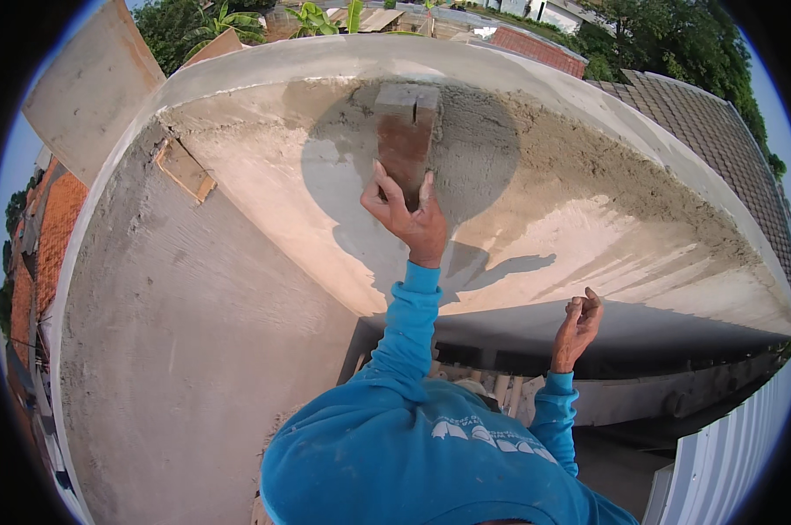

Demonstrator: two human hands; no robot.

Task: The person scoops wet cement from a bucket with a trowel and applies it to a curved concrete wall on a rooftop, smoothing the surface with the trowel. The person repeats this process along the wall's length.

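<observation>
My left hand [411,219] is closed around the lower part of a small flat board [404,150]. The board is reddish brown, and its grey, cement-smeared upper end has a narrow slit. It lies against the mortared wall [491,131], just under the wall's top edge, with the thumb and fingers at its two sides. Rough, damp mortar shows beside it, inside the round shadow cast on the wall. My right hand [579,325] is raised in front of the lower wall, apart from it. One finger points up, the others are loosely curled, and nothing shows in them.
A small wooden frame-like piece [184,171] sits in the corner where a grey side wall [185,324] meets this one. A flat grey board [98,87] rises beyond the far left edge. Corrugated metal sheeting [719,455] stands low on the right, beside a dark gap under the wall.
</observation>
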